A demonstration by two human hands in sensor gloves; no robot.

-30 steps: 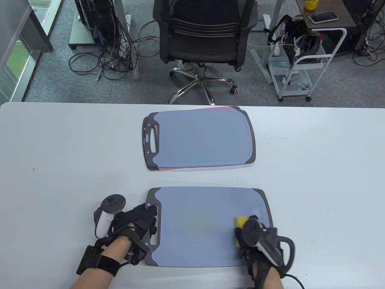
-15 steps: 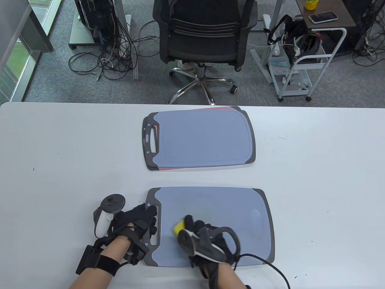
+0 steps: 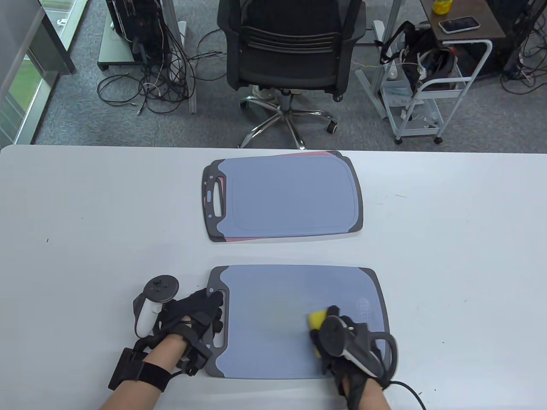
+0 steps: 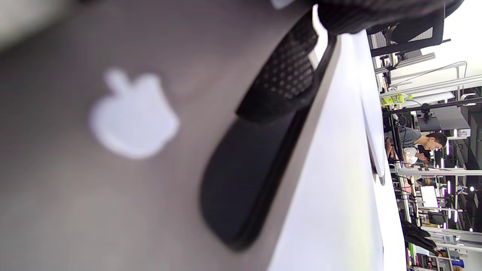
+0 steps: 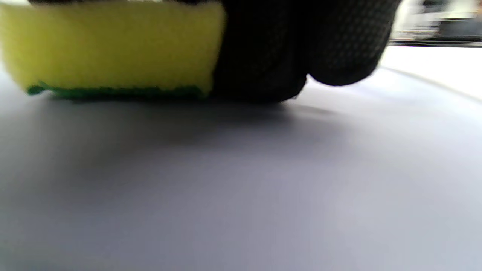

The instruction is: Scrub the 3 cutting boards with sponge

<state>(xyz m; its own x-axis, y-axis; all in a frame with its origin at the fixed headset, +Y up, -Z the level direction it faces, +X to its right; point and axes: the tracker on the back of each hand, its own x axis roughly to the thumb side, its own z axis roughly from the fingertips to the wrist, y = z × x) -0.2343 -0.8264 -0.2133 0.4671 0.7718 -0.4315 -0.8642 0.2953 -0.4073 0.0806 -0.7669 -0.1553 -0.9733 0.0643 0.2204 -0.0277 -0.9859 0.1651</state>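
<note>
Seen at the bottom of the table view: right hand [image 3: 346,341] pressing a yellow foam sponge with a green scouring face [image 3: 317,320] onto the lower right part of a flat blue-grey plastic cutting board with dark grey ends [image 3: 277,307], which lies at the bottom centre of the frame on a white table [image 3: 85,213]. Gloved fingers [image 5: 301,49] curled round the sponge's side in the right wrist view, green face down and touching the board. Left hand [image 3: 192,316] resting on the board's dark handle end at lower left, fingers [image 3: 211,299] spread over the handle slot [image 4: 241,177]; whether curled into it, cannot tell from either view.

To do the scrub well, judged from these views: keep the green face flat to the surface, press evenly, lay overlapping strokes from end to end, take in the corners and the patch of small raised dots [image 3: 363,308] just beside the sponge, and hold the handle end down so the board stays put.

Board surface matte, smooth, rounded at the corners, with no marked stains visible. A pale apple-shaped mark [image 4: 131,113] blurred on the grey end in the left wrist view.

At frame centre, well apart from the hands: a second blue-grey board with a moat groove and slotted handle [image 3: 286,200], stacked on a pink board [image 3: 316,154] showing only at its edges, both yet to be worked by the look of it.
</note>
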